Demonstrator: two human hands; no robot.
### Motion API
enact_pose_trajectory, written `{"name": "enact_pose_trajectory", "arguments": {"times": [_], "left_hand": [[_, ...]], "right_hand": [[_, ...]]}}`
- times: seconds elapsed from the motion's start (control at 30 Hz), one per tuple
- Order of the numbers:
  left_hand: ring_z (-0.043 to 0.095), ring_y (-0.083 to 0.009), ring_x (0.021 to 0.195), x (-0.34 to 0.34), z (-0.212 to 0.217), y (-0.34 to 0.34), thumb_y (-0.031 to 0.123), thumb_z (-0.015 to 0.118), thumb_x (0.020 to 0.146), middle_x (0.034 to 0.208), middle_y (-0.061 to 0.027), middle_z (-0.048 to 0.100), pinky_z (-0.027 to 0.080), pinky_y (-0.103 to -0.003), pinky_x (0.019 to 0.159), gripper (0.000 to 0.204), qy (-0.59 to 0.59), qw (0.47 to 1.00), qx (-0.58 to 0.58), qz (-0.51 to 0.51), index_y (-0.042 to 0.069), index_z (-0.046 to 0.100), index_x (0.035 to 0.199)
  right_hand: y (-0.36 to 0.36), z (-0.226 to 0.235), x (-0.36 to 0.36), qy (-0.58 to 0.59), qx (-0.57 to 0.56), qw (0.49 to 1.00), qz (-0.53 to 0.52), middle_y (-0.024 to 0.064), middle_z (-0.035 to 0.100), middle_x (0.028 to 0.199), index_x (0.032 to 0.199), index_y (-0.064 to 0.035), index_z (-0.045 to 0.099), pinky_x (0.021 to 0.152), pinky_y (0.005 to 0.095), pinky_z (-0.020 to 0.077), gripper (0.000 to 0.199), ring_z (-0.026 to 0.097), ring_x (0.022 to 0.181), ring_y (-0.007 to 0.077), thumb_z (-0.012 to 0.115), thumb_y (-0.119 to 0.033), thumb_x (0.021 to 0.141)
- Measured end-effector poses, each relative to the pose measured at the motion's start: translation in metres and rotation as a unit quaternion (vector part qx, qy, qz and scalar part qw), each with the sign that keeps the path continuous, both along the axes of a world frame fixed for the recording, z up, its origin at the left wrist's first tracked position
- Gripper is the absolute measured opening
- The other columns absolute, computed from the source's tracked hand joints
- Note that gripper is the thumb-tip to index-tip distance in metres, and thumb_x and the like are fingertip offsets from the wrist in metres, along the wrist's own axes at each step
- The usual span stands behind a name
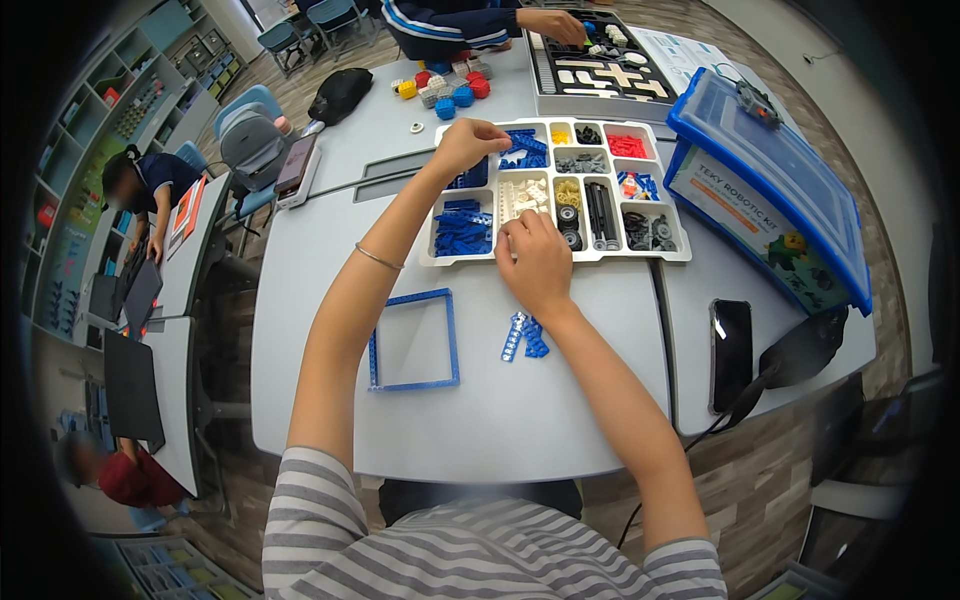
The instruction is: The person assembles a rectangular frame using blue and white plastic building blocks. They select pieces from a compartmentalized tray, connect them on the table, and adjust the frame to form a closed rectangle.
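Note:
My left hand (468, 145) reaches over the far-left part of a white sorting tray (457, 258). Its thumb and fingers are pinched together beside blue building pieces (528, 150); whatever is between the tips is too small to make out. At the tray's near side, my right hand (537, 258) is bent with fingers curled over the compartment of white pieces (522, 194). Its fingertips are partly hidden, so I cannot make out what they grip. A square blue frame (455, 340) lies flat on the table, next to my left forearm. Short blue studded strips (513, 337) lie near my right forearm.
A blue-lidded kit box (770, 190) stands right of the tray, with a black phone (731, 355) nearer me. Colored blocks (445, 90) lie beyond the tray. Across the table, another person's hand (552, 25) is over a parts case (600, 75). Another phone (297, 165) lies at left.

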State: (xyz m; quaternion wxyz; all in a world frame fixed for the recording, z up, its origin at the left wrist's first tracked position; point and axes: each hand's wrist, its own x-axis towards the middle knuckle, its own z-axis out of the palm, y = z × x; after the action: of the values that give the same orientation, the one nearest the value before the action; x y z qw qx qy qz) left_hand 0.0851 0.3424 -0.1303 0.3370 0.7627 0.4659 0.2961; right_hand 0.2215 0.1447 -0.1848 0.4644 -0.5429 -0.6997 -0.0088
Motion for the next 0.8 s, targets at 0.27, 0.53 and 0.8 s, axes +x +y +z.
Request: {"name": "enact_pose_trajectory", "arguments": {"times": [0.27,0.53,0.8], "left_hand": [[0.071,-0.0136,0.081,0.004,0.038,-0.058,0.016,0.083,0.087,0.090,-0.0087,0.079,0.055,-0.029,0.076,0.020,-0.023,0.996,0.086,-0.017,0.000,0.079,0.098],[0.065,-0.0117,0.080,-0.034,0.053,-0.180,0.013,0.076,0.091,0.086,-0.0023,0.071,0.053,-0.028,0.073,0.024,-0.093,0.993,0.078,-0.008,0.011,0.078,0.114],[0.067,-0.0096,0.083,-0.155,0.027,-0.325,0.014,0.077,0.094,0.093,-0.0048,0.078,0.053,-0.025,0.076,0.023,-0.095,0.973,-0.093,0.187,0.005,0.078,0.116]], "right_hand": [[0.000,0.000,-0.001,0.004,-0.009,1.000,-0.002,0.0084,0.061,0.091,0.083,-0.0069,0.067,0.077,0.0446,0.0532,0.006,0.062,0.091,0.0303,0.069,-0.012,0.084],[0.001,0.000,0.003,-0.017,0.020,1.000,0.004,0.0097,0.062,0.087,0.080,-0.0069,0.068,0.073,0.0455,0.0538,0.010,0.064,0.087,0.0313,0.068,-0.014,0.086],[0.003,-0.002,0.004,-0.024,0.000,1.000,0.007,0.0046,0.063,0.090,0.087,-0.0100,0.071,0.074,0.0411,0.0534,0.007,0.064,0.088,0.0251,0.069,-0.016,0.090]]}}
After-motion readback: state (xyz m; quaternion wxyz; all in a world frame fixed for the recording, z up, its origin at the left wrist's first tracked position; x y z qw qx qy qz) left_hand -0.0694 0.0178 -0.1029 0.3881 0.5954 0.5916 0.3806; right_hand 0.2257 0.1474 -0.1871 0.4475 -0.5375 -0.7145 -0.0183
